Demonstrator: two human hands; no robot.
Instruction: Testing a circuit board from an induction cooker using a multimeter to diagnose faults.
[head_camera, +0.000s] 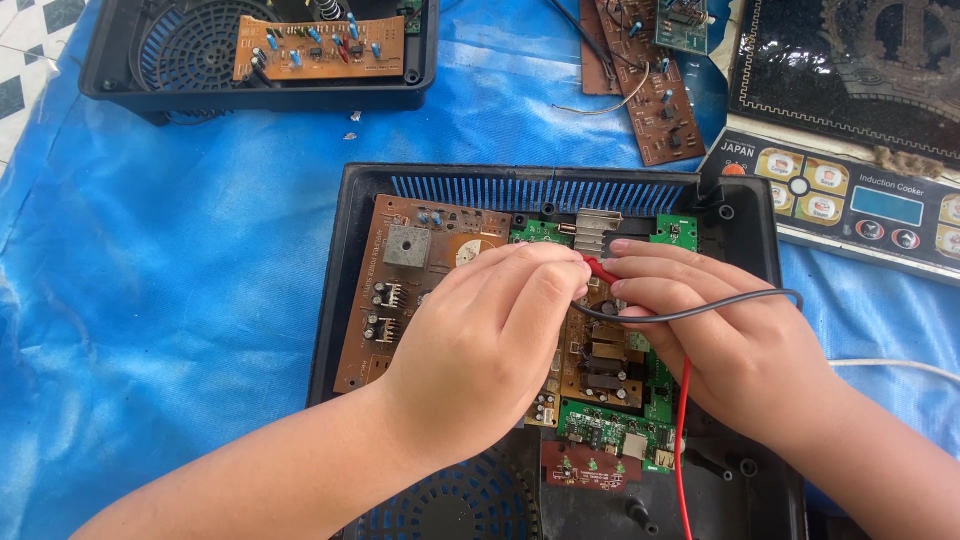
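Note:
An open black plastic appliance base (345, 250) lies on blue sheeting, holding a brown circuit board (400, 270) and green boards (610, 432). My left hand (490, 340) and my right hand (720, 340) meet over the middle of the boards, fingertips pinching a red probe tip (600, 268). A red lead (682, 440) runs down from my right hand. A black lead (720, 302) loops across its fingers. A silver heat sink (598, 228) stands just beyond the fingertips.
A second black base (110, 75) with a brown board (320, 50) sits at top left. Loose brown boards (660, 100) lie at top centre. A glass cooker top with a control panel (850, 200) rests at right. A white cable (890, 365) crosses the blue sheet.

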